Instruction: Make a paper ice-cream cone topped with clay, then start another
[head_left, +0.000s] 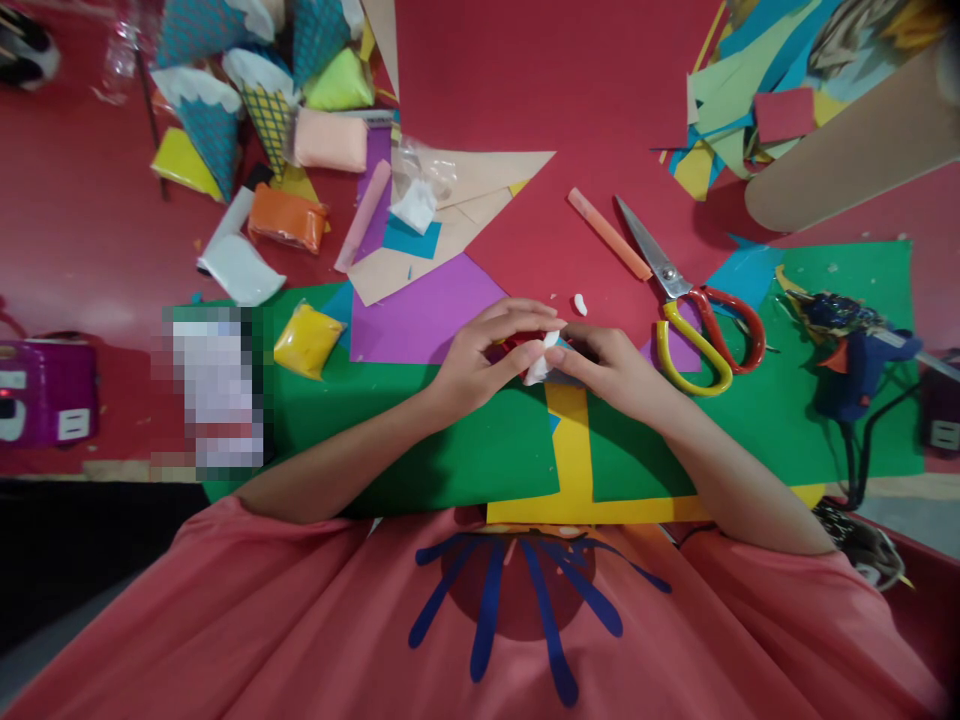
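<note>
Head view: left hand and right hand pinch a white lump, maybe to steady it; scissors lie handy beside the right hand.

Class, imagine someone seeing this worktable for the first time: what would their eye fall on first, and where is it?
Probably the large scissors, with one red and one yellow handle loop, lying beyond the right hand. Next, perhaps, the small white piece at the centre, pinched between that hand and the left hand. The patterned cones with white rims also stand out, clustered at the upper left.
</note>
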